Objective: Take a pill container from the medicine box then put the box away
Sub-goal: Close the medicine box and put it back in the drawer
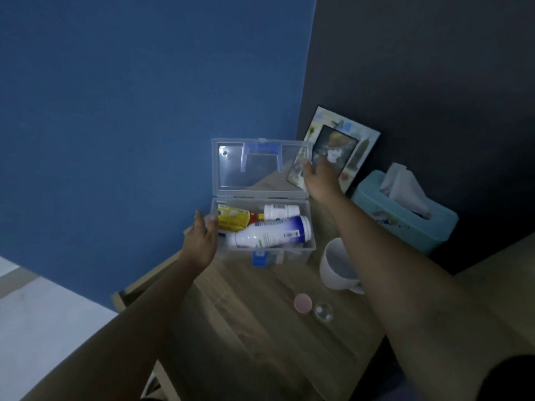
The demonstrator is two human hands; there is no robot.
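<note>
A clear plastic medicine box stands open on the wooden table, its lid upright with a blue handle. Inside lie a large white bottle with a blue label, a smaller white pill container behind it and a yellow packet. My left hand rests against the box's left end, fingers apart. My right hand touches the lid's upper right corner, fingers spread.
A white mug stands right of the box, under my right forearm. A pink cap and a small clear cup lie nearer me. A framed picture and a teal tissue box sit at the back right against the dark wall.
</note>
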